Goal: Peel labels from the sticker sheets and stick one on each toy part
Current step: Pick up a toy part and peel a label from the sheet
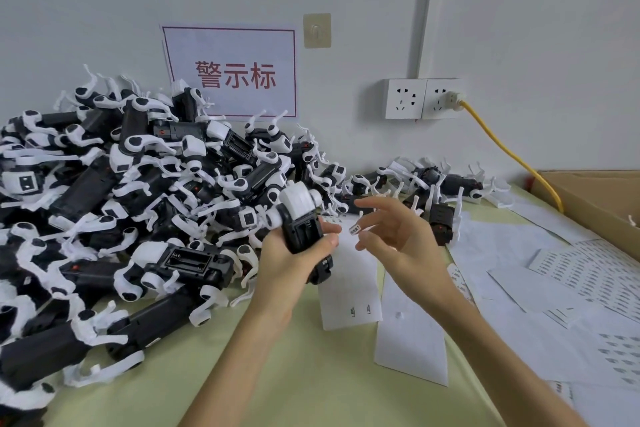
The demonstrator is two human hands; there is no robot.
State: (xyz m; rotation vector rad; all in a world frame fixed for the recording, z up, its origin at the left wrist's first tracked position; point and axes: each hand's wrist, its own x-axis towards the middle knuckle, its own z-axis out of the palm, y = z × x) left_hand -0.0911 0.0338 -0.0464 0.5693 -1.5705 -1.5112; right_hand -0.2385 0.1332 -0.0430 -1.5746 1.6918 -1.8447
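Observation:
My left hand [291, 253] grips a black and white toy part [303, 218] above the table, its black underside turned toward me. Just to its right, my right hand [394, 229] carries a small white label [355, 229] stuck to a fingertip, with the other fingers spread loosely. The label hangs a short gap away from the toy part. Below my hands lies a white sticker sheet [349, 291] with two labels left near its lower edge. A big pile of black and white toy parts [114, 191] fills the left side of the table.
More sticker sheets [588, 274] and backing papers [412, 347] cover the right of the yellow-green table [294, 374]. A cardboard box [595, 198] stands at the far right. A smaller group of toy parts [440, 191] lies by the wall, under a socket [422, 99] with a yellow cable [512, 152].

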